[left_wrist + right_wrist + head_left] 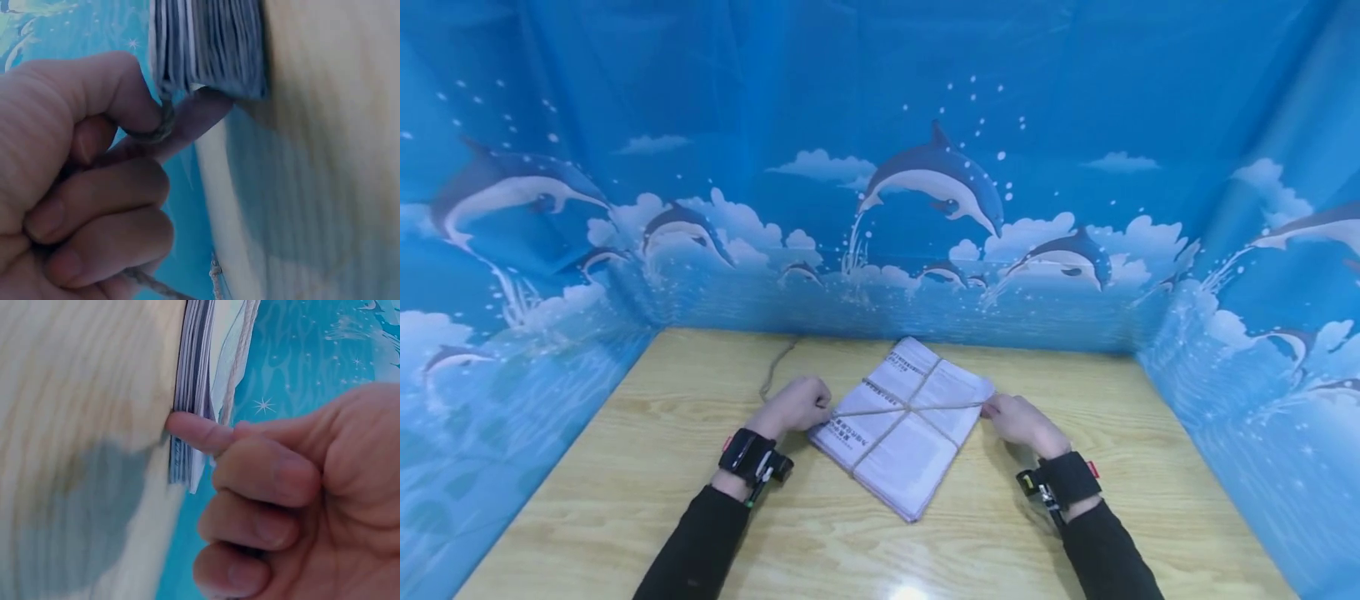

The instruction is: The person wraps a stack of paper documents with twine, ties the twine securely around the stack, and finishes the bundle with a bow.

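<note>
A stack of folded newspapers (pixel 917 450) lies on the table with twine (pixel 880 411) crossing over its top. My left hand (pixel 801 404), at the stack's left edge, pinches the twine (pixel 164 119) between thumb and index finger. Its index fingertip reaches the underside of the layered paper edges (pixel 212 50), and the other fingers are curled in. At the right edge my right hand (pixel 1018 421) holds the twine (pixel 236 369) where it comes over the side. In the right wrist view, the index finger (pixel 194 430) lies across the paper edges; the other fingers are curled.
A loose tail of twine (pixel 771 371) trails over the table (pixel 700 383) behind my left hand. Blue curtains (pixel 760 100) printed with dolphins stand along the table's back and both sides. Each wrist wears a black band (pixel 748 457) with a small camera.
</note>
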A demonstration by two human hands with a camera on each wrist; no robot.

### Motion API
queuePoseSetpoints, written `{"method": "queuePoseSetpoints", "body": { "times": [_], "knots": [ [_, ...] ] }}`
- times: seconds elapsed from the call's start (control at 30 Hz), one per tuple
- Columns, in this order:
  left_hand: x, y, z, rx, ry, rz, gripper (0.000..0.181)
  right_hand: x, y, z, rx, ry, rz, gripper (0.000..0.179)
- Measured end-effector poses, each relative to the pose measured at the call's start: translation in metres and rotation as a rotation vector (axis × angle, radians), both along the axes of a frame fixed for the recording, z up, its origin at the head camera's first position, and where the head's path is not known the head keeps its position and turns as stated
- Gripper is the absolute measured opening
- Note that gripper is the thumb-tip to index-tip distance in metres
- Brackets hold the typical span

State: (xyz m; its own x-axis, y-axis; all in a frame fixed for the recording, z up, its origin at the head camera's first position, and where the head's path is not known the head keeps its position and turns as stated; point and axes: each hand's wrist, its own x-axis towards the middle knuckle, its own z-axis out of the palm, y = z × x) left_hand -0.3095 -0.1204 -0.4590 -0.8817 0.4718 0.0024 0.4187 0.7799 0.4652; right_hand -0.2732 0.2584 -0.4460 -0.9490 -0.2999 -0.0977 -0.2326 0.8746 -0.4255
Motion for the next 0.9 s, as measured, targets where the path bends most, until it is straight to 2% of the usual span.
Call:
{"method": "queuePoseSetpoints", "body": {
  "times": [0.1,0.23,0.33,0.43,0.5,0.57,0.67,0.73,0.83,0.9],
  "knots": [
    [0.006,0.003,0.001,0.011,-0.047,-0.02,0.05,-0.006,0.0,-0.004,-0.009,0.024,0.025,0.03],
    [0.011,0.007,0.002,-0.011,-0.07,-0.046,0.042,-0.011,-0.001,-0.009,-0.063,-0.067,-0.008,0.02],
    [0.012,0.007,0.002,-0.026,-0.066,-0.027,0.028,-0.012,-0.001,-0.011,-0.098,-0.136,-0.07,0.017],
    [0.012,0.007,0.002,0.02,-0.102,0.017,0.014,-0.012,-0.002,-0.01,-0.056,-0.104,-0.127,0.026],
    [0.012,0.007,0.003,0.066,-0.132,0.039,0.018,-0.012,-0.003,-0.009,-0.017,-0.046,-0.148,0.026],
    [0.012,0.007,0.003,0.067,-0.135,0.035,0.027,-0.011,-0.005,-0.007,0.008,0.013,-0.149,0.022],
    [0.012,0.007,0.003,0.036,-0.114,0.018,0.041,-0.01,-0.009,-0.006,-0.037,0.045,-0.132,0.021],
    [0.012,0.008,0.003,0.018,-0.068,0.024,0.054,-0.009,-0.012,-0.006,-0.072,0.052,-0.099,0.02],
    [0.012,0.008,0.005,-0.009,0.058,0.058,0.071,-0.007,-0.017,-0.006,-0.096,0.051,-0.024,0.017],
    [0.012,0.009,0.007,-0.07,0.163,0.08,0.075,-0.007,-0.02,-0.006,-0.075,0.069,0.043,0.014]
  ]
}}
